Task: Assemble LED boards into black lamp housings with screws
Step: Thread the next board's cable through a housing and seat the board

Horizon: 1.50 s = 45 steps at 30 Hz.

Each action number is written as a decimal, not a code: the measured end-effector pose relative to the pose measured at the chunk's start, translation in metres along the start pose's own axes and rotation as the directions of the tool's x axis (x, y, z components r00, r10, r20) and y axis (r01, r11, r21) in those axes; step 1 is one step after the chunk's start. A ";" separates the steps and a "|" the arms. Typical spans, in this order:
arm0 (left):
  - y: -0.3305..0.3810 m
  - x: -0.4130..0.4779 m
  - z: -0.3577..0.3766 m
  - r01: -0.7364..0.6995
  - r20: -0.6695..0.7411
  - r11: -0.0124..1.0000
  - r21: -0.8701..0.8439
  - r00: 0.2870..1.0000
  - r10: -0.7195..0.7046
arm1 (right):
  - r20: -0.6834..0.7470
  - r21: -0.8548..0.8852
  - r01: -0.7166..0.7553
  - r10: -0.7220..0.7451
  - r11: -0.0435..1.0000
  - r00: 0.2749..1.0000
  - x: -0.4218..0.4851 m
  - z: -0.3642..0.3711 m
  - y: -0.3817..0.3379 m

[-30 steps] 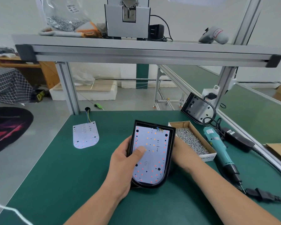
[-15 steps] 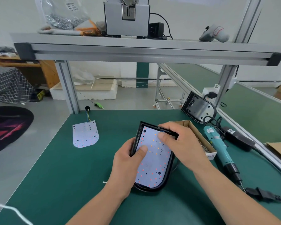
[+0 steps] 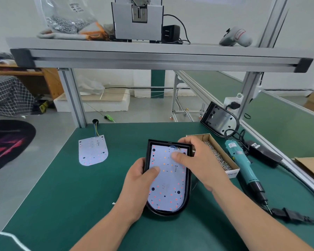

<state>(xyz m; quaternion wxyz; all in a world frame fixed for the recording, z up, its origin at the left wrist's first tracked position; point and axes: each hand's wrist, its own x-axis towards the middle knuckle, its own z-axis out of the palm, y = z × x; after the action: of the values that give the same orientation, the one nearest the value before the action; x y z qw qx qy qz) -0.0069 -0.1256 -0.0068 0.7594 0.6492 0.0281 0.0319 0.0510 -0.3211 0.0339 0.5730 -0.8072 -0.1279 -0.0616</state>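
Seating step | LED board (image 3: 168, 187) lies in black housing (image 3: 188, 196) on desk (image 3: 80, 205), long axis 12-to-6 | left hand (image 3: 140, 178) grip clamps the 9 o'clock rim, thumb pressing board | right hand (image 3: 198, 160) grip pinches the 1 o'clock corner | screw box (image 3: 232, 173) at 3 o'clock, nearer right hand

"12V" on LED board (image 3: 168, 180)

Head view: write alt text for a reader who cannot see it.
A left hand and right hand grip a black lamp housing on a green table, thumbs pressing the white LED board inside it. A screw box and screwdriver lie beside it.
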 end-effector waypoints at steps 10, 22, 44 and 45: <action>0.005 -0.001 -0.001 0.007 0.026 0.999 -0.040 1.000 -0.006 | 0.040 0.024 0.023 -0.024 0.999 0.999 -0.003 -0.006 -0.007; 0.005 -0.002 0.002 0.044 -0.036 0.996 -0.075 0.998 -0.047 | 0.048 0.107 0.014 -0.020 0.994 0.999 -0.004 0.004 -0.006; 0.000 0.001 0.000 0.076 0.002 0.991 -0.108 0.997 -0.076 | 0.289 0.227 -0.180 0.110 0.957 0.951 -0.012 0.007 0.002; 0.000 0.001 0.000 0.071 -0.006 0.991 -0.117 0.997 -0.072 | 0.323 0.205 -0.191 0.118 0.960 0.939 -0.013 0.008 0.001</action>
<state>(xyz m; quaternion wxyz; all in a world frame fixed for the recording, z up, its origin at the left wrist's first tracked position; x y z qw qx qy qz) -0.0056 -0.1251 -0.0068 0.7966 0.6021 0.0534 0.0097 0.0389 -0.3159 0.0277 0.6399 -0.7416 -0.1576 0.1255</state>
